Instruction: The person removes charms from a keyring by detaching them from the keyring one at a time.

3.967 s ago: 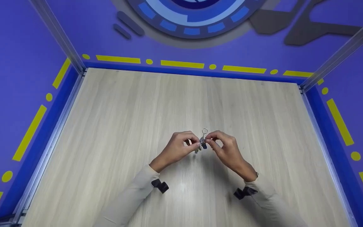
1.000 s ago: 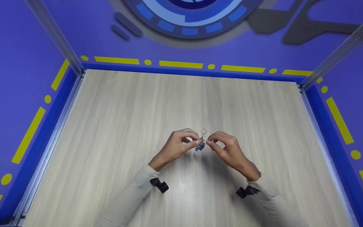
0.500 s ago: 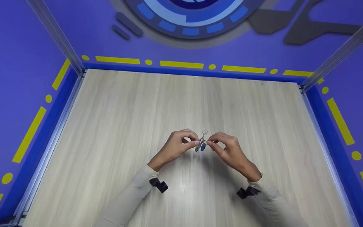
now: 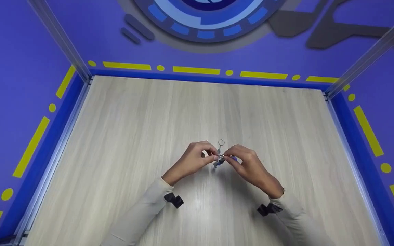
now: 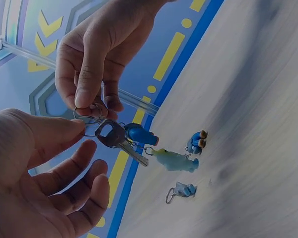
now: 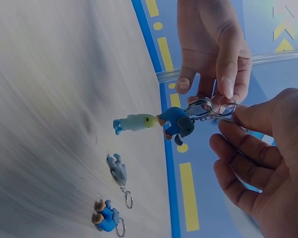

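My left hand (image 4: pixel 195 159) and right hand (image 4: pixel 250 164) face each other above the table, thumb and fingertips pinching joined metal rings (image 6: pixel 227 110) between them. In the left wrist view, a dark-headed key (image 5: pixel 111 135), a blue charm (image 5: pixel 140 134) and a pale green figure charm (image 5: pixel 175 161) hang from the rings. The right wrist view shows the pale charm (image 6: pixel 135 122) beside the blue charm (image 6: pixel 177 122). My left hand's other fingers are loosely bent, as are my right hand's. Whether the two rings are linked I cannot tell.
On the table (image 4: pixel 149 119) lie a grey charm with a ring (image 5: pixel 185 190) and a blue charm with orange-brown feet (image 5: pixel 197 142). Blue panels (image 4: pixel 197 58) with yellow marks stand at the back and sides. Black wrist cameras sit on both sleeves.
The held bunch has shifted slightly toward the table's near side and turned. A blue patch now shows beside my right thumb in the head view. Both hands keep their pinch.
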Demonstrator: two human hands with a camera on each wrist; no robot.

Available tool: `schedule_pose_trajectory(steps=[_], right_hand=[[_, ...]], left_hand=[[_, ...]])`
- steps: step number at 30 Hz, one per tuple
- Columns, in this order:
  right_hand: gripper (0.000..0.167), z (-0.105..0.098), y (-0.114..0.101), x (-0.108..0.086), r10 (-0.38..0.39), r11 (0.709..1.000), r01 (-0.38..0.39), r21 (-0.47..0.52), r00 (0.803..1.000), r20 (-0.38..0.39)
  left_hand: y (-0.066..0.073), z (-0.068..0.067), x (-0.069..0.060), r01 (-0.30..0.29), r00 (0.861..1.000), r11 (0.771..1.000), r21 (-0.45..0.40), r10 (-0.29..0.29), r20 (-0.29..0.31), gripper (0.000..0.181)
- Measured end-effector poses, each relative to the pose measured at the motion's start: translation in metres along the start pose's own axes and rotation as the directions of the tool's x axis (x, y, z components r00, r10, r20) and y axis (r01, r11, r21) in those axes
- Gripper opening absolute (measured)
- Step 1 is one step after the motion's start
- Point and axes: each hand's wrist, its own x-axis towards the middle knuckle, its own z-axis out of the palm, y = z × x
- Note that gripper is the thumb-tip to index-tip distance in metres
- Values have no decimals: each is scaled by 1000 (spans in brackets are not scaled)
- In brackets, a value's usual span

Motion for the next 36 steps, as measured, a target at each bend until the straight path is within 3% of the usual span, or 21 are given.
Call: schedule_pose_trajectory(steps=[14,24,32,36], right_hand=[[13,0,-6,4,49,998,-48,-51,999,7],[16,-2,-7,6,13,997,-14,-82,1000,-17],[2,-2,-3,4,20,998,-21,-59,1000,-15],[4,-3,-3,4,37,998,-38,-53,999,-15]], left_hand=[[5,1,3,-44,999,998,41,45,-18,6],[4,3,3,-85,990,995,41,89,-109,6],[3,2,1,-92,987,995,30,95,-129,6],[1,1,0,-86,986,996,6,86,-140,8]])
